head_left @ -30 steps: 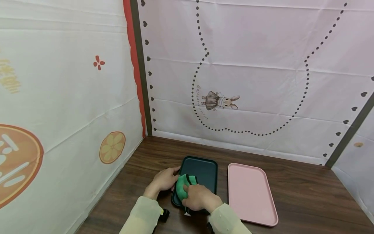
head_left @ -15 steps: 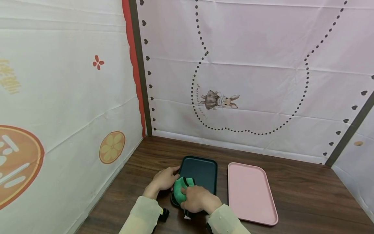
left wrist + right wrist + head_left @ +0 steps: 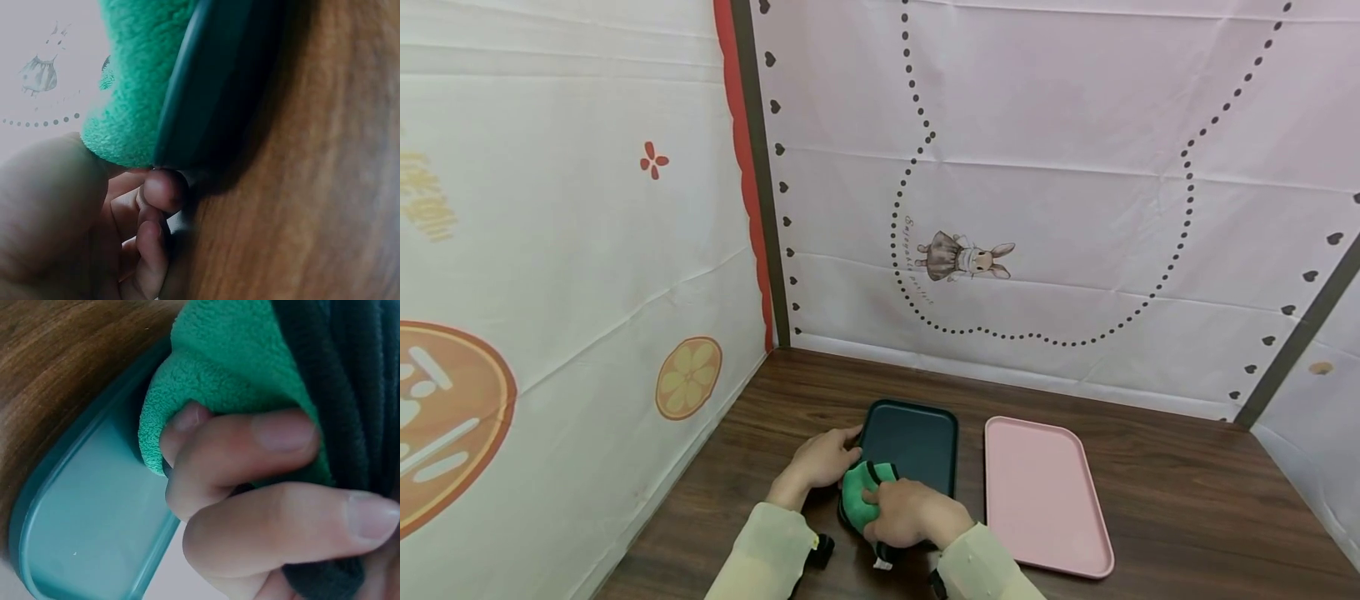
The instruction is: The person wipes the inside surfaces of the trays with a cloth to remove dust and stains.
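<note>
A dark teal tray [image 3: 917, 435] lies on the wooden table, its long sides running away from me. At its left edge, my left hand [image 3: 820, 460] holds the rim; in the left wrist view several curled fingers [image 3: 164, 189] sit right at the tray's edge. My right hand [image 3: 912, 512] grips a bunched green cloth [image 3: 856, 497] with dark edging over the tray's near left corner. Close up in the right wrist view, the cloth [image 3: 231, 359] looks fluffy, and bent fingers press into its folds. A small white tag [image 3: 883, 564] hangs from the cloth at the near edge.
To the right of the teal tray, a pink tray [image 3: 1045, 498] lies apart on the table. Printed fabric walls enclose the table [image 3: 1195, 492] at the left and back. A black strap [image 3: 822, 552] shows by the left sleeve.
My right hand and the green cloth have slid a little toward me along the teal tray's left side. The left hand has stayed at the rim, and both trays lie where they were.
</note>
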`<move>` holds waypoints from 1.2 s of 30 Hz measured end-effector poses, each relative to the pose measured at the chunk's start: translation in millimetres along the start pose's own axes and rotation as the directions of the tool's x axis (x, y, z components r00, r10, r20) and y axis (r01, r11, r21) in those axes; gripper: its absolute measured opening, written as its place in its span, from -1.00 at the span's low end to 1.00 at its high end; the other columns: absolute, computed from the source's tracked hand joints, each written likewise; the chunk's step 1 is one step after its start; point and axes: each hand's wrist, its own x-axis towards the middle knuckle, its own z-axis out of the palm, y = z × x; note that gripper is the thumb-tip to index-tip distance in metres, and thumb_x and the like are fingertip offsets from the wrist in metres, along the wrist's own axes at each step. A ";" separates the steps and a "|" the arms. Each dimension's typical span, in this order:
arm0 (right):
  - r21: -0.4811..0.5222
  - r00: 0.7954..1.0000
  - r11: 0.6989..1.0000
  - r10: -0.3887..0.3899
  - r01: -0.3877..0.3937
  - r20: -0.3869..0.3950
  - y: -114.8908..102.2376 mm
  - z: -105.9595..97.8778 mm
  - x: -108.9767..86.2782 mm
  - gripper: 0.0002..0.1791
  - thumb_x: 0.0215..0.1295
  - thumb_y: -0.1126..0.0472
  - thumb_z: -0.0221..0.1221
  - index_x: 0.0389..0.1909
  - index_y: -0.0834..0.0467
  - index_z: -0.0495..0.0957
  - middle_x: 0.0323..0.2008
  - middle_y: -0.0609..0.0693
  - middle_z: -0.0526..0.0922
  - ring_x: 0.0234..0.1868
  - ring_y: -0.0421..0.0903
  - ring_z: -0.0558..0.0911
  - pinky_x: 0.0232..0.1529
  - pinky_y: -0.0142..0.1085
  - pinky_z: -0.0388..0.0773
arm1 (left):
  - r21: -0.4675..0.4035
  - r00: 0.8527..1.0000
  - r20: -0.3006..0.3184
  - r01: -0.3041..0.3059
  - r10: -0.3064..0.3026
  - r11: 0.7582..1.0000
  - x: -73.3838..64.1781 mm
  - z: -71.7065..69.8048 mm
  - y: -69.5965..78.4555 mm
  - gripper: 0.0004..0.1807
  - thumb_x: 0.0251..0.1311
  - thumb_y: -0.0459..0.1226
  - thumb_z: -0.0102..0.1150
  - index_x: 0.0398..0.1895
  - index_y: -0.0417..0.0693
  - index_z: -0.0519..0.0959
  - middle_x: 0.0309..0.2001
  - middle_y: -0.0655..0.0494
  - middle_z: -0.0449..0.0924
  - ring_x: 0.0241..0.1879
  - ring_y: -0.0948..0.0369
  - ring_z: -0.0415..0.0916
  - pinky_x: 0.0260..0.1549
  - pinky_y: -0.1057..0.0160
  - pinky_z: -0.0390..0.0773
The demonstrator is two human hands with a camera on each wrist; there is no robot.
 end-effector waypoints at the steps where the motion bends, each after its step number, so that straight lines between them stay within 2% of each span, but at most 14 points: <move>1: 0.004 1.000 1.000 0.001 -0.001 -0.001 0.1 0.1 -0.2 -0.43 0.39 -0.06 0.29 0.41 -0.23 0.51 0.39 -0.07 0.57 0.44 0.10 0.49 0.35 0.08 0.53 | 0.005 1.000 0.000 -0.002 0.002 1.000 0.1 0.1 -0.1 -0.42 0.54 -0.11 0.06 0.57 0.07 0.34 -0.71 0.13 0.56 -0.75 0.22 0.43 -0.71 0.30 0.33; 15: 0.048 0.999 0.998 -0.040 0.040 0.002 14.7 -2.1 -4.9 -0.41 0.41 -0.06 0.26 0.45 -0.28 0.45 0.45 0.02 0.50 0.50 0.19 0.40 0.41 0.18 0.43 | 0.029 1.000 0.015 -0.020 0.019 0.999 -3.9 -0.2 4.4 -0.43 0.56 -0.13 0.02 0.58 0.03 0.31 -0.73 0.13 0.56 -0.75 0.19 0.44 -0.69 0.27 0.34; 25: 0.034 0.998 0.998 -0.061 0.062 -0.026 21.2 0.7 -5.0 -0.40 0.39 -0.05 0.27 0.44 -0.31 0.45 0.42 0.02 0.53 0.45 0.23 0.45 0.36 0.20 0.48 | 0.022 0.999 0.017 -0.030 0.030 0.999 -2.0 -0.1 3.0 -0.42 0.57 -0.14 0.00 0.59 0.02 0.30 -0.75 0.12 0.55 -0.76 0.19 0.42 -0.70 0.28 0.29; 36: 0.052 0.997 0.997 -0.061 0.063 -0.045 29.9 1.4 -11.3 -0.42 0.37 -0.04 0.28 0.42 -0.31 0.48 0.41 0.05 0.54 0.46 0.36 0.40 0.36 0.32 0.40 | 0.043 1.000 0.014 -0.023 0.022 0.999 -0.1 0.2 2.0 -0.42 0.56 -0.12 0.01 0.58 0.05 0.30 -0.74 0.13 0.54 -0.73 0.16 0.48 -0.63 0.22 0.40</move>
